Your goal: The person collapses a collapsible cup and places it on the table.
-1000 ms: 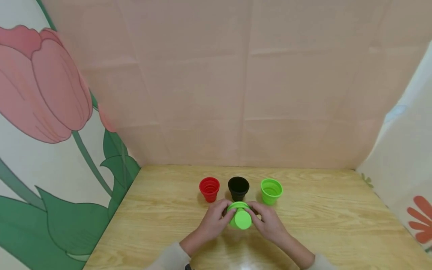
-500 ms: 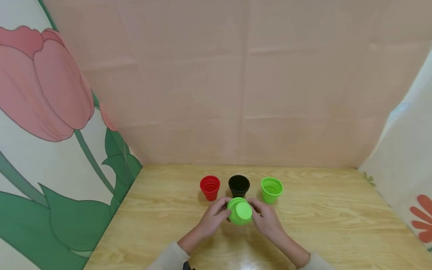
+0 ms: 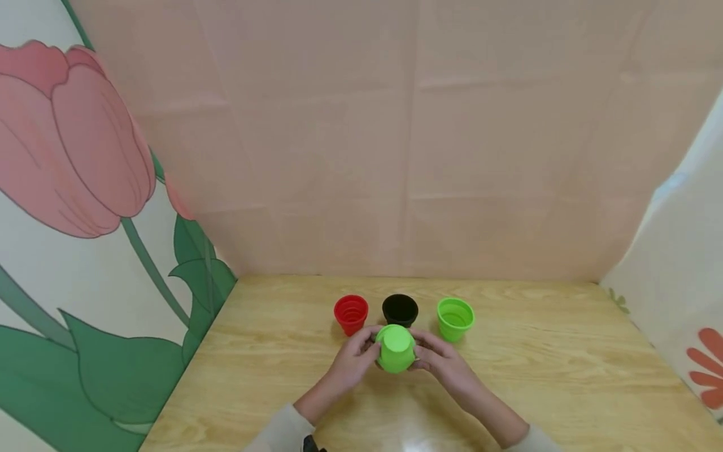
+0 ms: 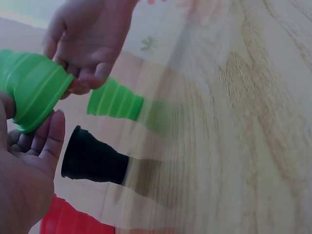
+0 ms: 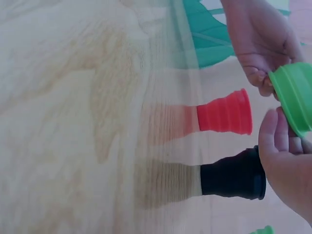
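In the head view, a black collapsible cup (image 3: 400, 309) stands upright on a wood-grain table (image 3: 254, 358). Just in front of it, on the person's side, is a held lime-green collapsible cup (image 3: 396, 348), turned upside down with its round base facing the camera and hiding the black cup's lower part. The left hand (image 3: 351, 363) grips the held cup's left side, thumb toward the person; the right hand (image 3: 450, 369) grips the other side in the same way. A red collapsible cup (image 3: 351, 314) stands just left of the black cup and a second green collapsible cup (image 3: 455, 318) just right of it, both mouth up. Far left of the black cup rises a tulip mural (image 3: 85, 144); behind it hangs a creased beige-pink cloth (image 3: 350, 138).

In the left wrist view, the held cup is up and left of the black cup, its stepped rings showing and its wide rim tilted toward the table. The right hand's curled fingertips touch that rim.

In the right wrist view, the held cup is above and right of the black cup, fingers of both hands bent around its rim; the right thumb is hidden.
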`<action>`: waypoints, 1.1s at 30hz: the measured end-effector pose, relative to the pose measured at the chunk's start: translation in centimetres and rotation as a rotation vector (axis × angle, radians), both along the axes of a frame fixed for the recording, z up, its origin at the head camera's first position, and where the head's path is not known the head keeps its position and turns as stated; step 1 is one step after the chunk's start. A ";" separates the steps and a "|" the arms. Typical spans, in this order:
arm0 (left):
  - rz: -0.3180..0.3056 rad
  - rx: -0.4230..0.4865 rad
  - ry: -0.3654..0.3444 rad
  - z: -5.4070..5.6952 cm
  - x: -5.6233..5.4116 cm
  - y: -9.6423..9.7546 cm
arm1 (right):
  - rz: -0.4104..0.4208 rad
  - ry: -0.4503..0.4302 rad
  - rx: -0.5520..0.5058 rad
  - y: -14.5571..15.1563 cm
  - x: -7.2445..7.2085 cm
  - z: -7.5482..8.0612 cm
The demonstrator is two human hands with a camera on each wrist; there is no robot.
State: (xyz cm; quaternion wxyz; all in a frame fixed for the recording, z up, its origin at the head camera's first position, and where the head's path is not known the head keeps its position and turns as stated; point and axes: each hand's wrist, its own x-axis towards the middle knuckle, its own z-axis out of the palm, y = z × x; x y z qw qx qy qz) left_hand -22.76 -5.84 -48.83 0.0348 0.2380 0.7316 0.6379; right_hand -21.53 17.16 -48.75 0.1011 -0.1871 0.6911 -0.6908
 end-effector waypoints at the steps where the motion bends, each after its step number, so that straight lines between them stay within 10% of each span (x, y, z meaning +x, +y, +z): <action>1: 0.004 0.004 0.002 0.0 0.0 0.0 | 0.031 0.000 -0.023 0.2 0.0 0.0; 7: -0.002 0.040 -0.071 0.1 0.1 -0.1 | 0.089 -0.017 -0.092 0.5 0.1 -0.1; 19: -0.092 0.062 -0.140 0.1 0.5 -0.5 | -0.091 -0.116 -0.044 -0.6 0.3 -0.5; 33: 0.054 0.059 -0.191 -0.3 0.7 0.2 | -0.260 -0.181 0.015 -2.4 1.0 -0.2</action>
